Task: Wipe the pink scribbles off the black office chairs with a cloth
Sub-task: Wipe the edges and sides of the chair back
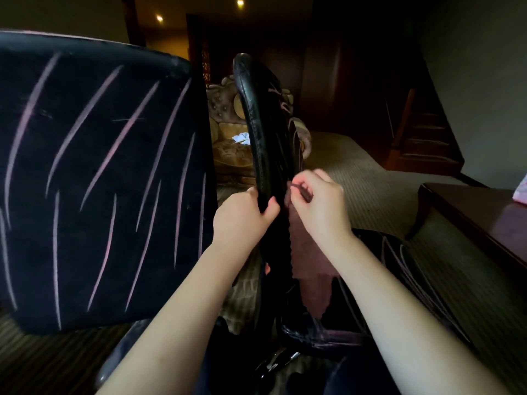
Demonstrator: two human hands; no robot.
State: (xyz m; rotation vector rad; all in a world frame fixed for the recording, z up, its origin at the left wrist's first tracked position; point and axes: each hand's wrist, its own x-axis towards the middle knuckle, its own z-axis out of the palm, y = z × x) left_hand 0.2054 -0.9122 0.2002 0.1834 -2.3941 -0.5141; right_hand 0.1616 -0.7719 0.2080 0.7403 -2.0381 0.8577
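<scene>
Knees: dark trousers (359, 377) fill the bottom edge, nearest to the camera.
Chair base: a shiny metal foot (275, 363) shows low under the leather chair, between the two forearms.
Left hand: the left hand (245, 216) grips the near edge of the leather chair's back. The thumb lies on one side and the fingers curl round the rim.
Right hand: the right hand (320, 201) pinches the top edge of the cloth between thumb and fingers, just beside the chair's back.
Cloth: the dark brownish cloth (309, 263) hangs down from the right hand. It has a zigzag edge and lies close along the front face of the back, above the seat.
Leather chair: the black leather chair (258, 118) is seen edge-on with its back upright between the hands. Pink scribbles (281, 104) mark the upper front face, and more lines cross the seat (407, 266).
Fabric chair: at the left the black fabric chair (79, 252) shows many slanted pink strokes (119, 138).
Floor: a striped carpet (370, 189).
Table: a dark wooden table (482, 220) is at the right, with a pinkish thing (521, 189) cut by the frame; I cannot tell what it is.
Armchair: a beige tufted armchair (225, 143) stands behind both chairs, with something white (241, 137) on its seat.
Far: wooden stairs (422, 138) and ceiling lights (240, 0).
</scene>
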